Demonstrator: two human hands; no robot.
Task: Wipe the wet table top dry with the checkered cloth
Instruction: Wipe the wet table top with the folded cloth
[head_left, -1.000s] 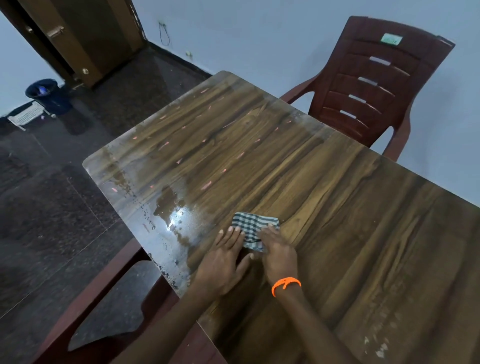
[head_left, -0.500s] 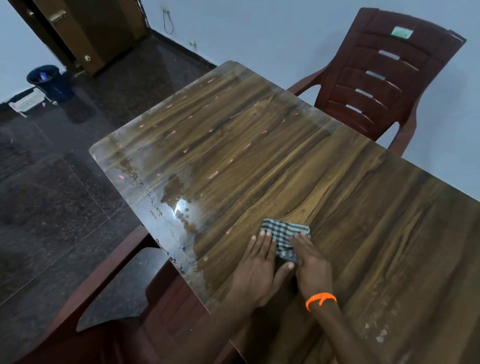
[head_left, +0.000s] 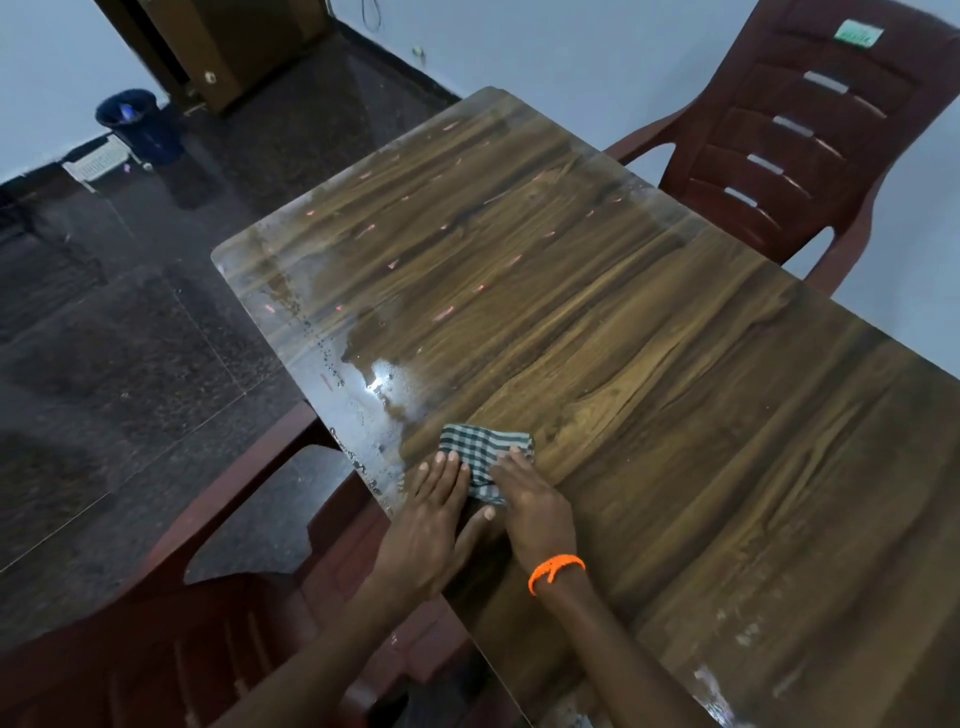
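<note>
- Since the earlier frames both hands and the checkered cloth (head_left: 480, 457) are sitting about where they were a second ago, back near the left edge after drifting right half a second ago; the puddle looks unchanged.
- Left hand (head_left: 434, 512) is lying flat, fingers straight and together, fingertips pressing the cloth's near-left part, thumb stretched out toward the other hand.
- Right hand (head_left: 530, 501) is also pressing down, fingers extended over the cloth's right side; cannot tell whether any finger is curling under the fabric.
- Two palms on one small wad: probably spreading pressure so the fabric is dragging water instead of skating over it.
- Cloth is folded into a compact pad, dark green-and-white check, lying on the table top (head_left: 675, 389) just beside the left edge, at the boundary between the wet and dry zones.
- Puddle (head_left: 384, 379) is glaring just beyond the cloth, with droplets running along the edge; far left corner is looking filmy too.
- Grain to the right is looking matte, likely dry; the wet strip seems not yet wiped.
- Orange wristband (head_left: 556, 571) is circling the right wrist.
- Maroon plastic chair (head_left: 810, 135) is standing at the far side; a blue bin (head_left: 137, 124) is by the wall.
</note>
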